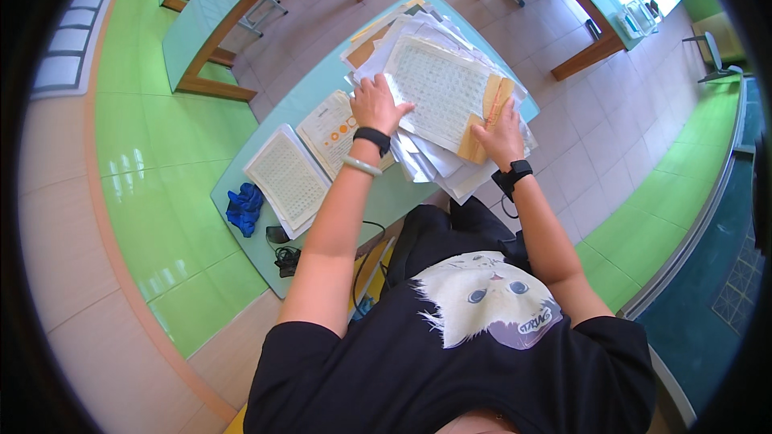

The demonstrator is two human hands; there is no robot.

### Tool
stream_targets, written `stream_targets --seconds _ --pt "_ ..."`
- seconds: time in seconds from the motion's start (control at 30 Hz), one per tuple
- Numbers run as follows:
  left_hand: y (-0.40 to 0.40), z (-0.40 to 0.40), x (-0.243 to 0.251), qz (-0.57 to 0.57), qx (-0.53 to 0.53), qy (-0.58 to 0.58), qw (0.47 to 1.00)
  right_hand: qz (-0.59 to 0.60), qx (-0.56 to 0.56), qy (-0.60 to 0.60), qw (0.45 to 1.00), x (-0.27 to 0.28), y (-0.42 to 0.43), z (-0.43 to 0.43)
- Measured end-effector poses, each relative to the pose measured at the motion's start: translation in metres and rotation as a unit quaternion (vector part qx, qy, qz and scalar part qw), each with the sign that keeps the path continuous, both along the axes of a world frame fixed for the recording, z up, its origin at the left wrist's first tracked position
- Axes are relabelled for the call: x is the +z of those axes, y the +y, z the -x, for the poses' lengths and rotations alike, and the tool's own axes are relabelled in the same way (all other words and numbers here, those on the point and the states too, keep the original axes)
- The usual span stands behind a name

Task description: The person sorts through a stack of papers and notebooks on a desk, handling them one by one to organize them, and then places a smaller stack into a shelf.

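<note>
A bundle of grid-ruled paper with handwriting (443,87) lies tilted on a tall, uneven stack of loose papers (443,169). Along its right end runs a torn tan paper strip (474,143) with red marks. My right hand (505,135) grips that end, thumb on top and fingers around the outer edge. My left hand (377,105) is at the bundle's left edge, thumb spread toward the sheets. A page edge curls up beside it; whether the fingers pinch the paper is hidden. Under my left wrist is a printed booklet (329,126) with orange shapes.
The pale green desk (289,102) carries another pile of gridded sheets (286,181), a crumpled blue cloth (244,209), a dark small object (277,234) and a coiled black cable (287,260). Other wood-framed tables (211,30) stand beyond. A cable (363,265) hangs by the near edge.
</note>
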State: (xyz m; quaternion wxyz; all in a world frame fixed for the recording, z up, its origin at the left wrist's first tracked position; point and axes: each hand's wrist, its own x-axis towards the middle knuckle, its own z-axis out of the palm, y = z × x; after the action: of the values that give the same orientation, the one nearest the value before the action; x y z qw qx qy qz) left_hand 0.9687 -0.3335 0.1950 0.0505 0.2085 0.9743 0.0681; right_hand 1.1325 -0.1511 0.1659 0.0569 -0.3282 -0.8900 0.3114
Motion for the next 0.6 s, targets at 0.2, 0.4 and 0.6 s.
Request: stream_targets --seconds 0.2,0.4,0.6 --pt "-0.037 -0.049 -0.002 -0.042 0.037 -0.034 0.998 -0.022 0.052 -0.101 0.993 0.019 0.001 0.003" --pt "-0.053 -0.087 -0.008 -0.118 0.035 -0.074 0.990 -0.064 0.052 -0.111 0.990 0.011 0.009 -0.001" --pt "-0.061 -0.089 -0.007 -0.098 0.035 -0.100 0.990 -0.022 0.029 -0.077 0.996 0.023 0.020 -0.013"
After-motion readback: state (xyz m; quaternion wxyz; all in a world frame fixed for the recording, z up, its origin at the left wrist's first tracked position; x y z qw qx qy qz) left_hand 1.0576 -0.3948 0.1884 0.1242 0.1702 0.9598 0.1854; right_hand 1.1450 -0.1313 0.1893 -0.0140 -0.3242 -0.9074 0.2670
